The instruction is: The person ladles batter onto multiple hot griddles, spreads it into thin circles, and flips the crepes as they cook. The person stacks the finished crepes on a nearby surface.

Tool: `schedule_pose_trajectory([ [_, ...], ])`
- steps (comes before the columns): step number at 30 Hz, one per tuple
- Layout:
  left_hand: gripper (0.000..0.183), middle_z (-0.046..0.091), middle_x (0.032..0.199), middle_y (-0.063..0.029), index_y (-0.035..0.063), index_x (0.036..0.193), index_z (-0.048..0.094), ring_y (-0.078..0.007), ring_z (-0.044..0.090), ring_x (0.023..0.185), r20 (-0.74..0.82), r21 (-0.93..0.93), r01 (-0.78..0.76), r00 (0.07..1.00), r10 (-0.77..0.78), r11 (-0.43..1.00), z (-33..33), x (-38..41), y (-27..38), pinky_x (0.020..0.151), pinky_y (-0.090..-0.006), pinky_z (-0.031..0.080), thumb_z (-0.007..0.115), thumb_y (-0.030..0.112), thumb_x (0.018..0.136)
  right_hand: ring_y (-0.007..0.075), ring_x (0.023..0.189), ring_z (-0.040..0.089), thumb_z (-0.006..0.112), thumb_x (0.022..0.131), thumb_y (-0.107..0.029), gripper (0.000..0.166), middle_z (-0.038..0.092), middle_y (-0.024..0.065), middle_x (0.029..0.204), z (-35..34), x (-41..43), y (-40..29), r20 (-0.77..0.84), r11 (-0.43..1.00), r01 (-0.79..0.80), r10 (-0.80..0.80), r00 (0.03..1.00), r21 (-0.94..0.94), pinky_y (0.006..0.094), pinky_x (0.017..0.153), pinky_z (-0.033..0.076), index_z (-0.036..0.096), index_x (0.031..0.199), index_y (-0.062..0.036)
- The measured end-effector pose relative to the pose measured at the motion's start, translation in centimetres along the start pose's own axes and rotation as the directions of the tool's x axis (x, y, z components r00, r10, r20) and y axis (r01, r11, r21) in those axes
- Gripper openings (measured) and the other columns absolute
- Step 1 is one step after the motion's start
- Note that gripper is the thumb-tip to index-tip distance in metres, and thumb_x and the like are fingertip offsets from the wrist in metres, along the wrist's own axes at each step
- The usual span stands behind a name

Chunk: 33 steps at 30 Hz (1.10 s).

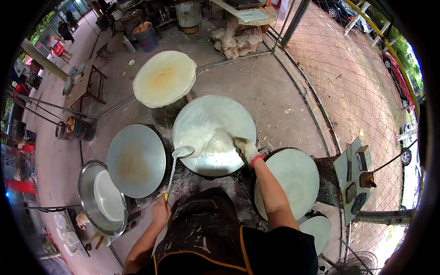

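Observation:
My left hand (161, 210) is closed around the handle of a metal ladle (183, 151), whose bowl is over the left edge of a round griddle (220, 110). Pale wet batter (196, 134) covers much of that griddle, with a bare shiny patch at its lower middle. Over the griddle's right part is my right hand (245, 149), in a pale, dark-tipped covering; whether it grips a spreader is unclear. A second griddle (135, 161) with a brownish centre lies left, partly over a steel basin (103, 199) of white batter. A stack of thin flatbreads (165, 79) stands beyond.
Another round griddle (292, 178) is under my right forearm, with a smaller one (316, 233) behind it. A side stand (354, 182) holds small items at the right. Wire fencing (340, 86) runs along the right. A wooden bench (80, 84) stands at left; people are farther back.

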<state>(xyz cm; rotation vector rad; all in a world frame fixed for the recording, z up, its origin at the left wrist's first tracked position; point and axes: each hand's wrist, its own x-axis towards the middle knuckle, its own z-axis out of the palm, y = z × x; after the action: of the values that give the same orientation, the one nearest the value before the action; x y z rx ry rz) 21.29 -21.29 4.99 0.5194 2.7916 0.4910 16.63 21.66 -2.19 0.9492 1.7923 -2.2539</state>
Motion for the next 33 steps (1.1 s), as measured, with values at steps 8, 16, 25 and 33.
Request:
schedule_pose_trajectory([
  [8, 0.04, 0.055, 0.098, -0.0274, -0.0024, 0.116, 0.045, -0.044, 0.055, 0.086, -0.015, -0.032, -0.081, 0.997, 0.081, 0.996, -0.4, -0.4, -1.6, 0.072, -0.0485, 0.045, 0.051, 0.005, 0.077, 0.0075, 0.046, 0.039, 0.062, 0.081, -0.023, 0.036, 0.05, -0.0017, 0.06, 0.9, -4.1, 1.4, 0.09, 0.987, -0.085, 0.098, 0.991, -0.134, 0.0246, 0.041, 0.032, 0.061, 0.109, -0.0002],
  [16, 0.039, 0.056, 0.097, -0.026, -0.0043, 0.116, 0.046, -0.0408, 0.056, 0.089, -0.069, -0.191, -0.308, 0.951, 0.3, 0.932, -1.6, 1.5, -6.9, 0.077, -0.0444, 0.045, 0.052, 0.006, 0.078, 0.0065, 0.05, 0.042, 0.062, 0.084, -0.022, 0.037, 0.051, -0.0018, 0.066, 5.7, -12.6, 7.0, -0.035, 0.979, -0.177, 0.181, 0.983, 0.096, 0.021, 0.043, 0.032, 0.057, 0.114, 0.0001],
  [25, 0.03, 0.056, 0.071, -0.0115, -0.0004, 0.113, 0.049, -0.019, 0.054, 0.056, -0.046, -0.694, -0.307, 0.922, 0.385, 0.651, -8.1, 7.1, -11.4, 0.054, -0.0304, 0.044, 0.053, 0.01, 0.085, 0.0119, 0.053, 0.051, 0.057, 0.087, -0.018, 0.035, 0.056, 0.0046, 0.071, 29.6, -11.4, 12.9, 0.015, 0.875, -0.017, 0.012, 1.0, 0.484, 0.0251, 0.046, 0.041, 0.049, 0.118, -0.0022],
  [33, 0.021, 0.037, 0.057, 0.0004, 0.0015, 0.108, 0.045, -0.0071, 0.032, 0.036, 0.188, -0.976, 0.161, 0.963, 0.193, 0.15, -17.7, 2.0, -20.4, 0.033, -0.0221, 0.028, 0.046, 0.012, 0.09, 0.0331, 0.1, 0.056, 0.048, 0.089, -0.026, 0.037, 0.06, 0.0198, 0.106, 41.7, -9.5, 13.6, -0.754, 0.996, 0.003, 0.064, 0.654, 0.086, 0.0358, 0.088, 0.041, 0.053, 0.116, -0.0016],
])
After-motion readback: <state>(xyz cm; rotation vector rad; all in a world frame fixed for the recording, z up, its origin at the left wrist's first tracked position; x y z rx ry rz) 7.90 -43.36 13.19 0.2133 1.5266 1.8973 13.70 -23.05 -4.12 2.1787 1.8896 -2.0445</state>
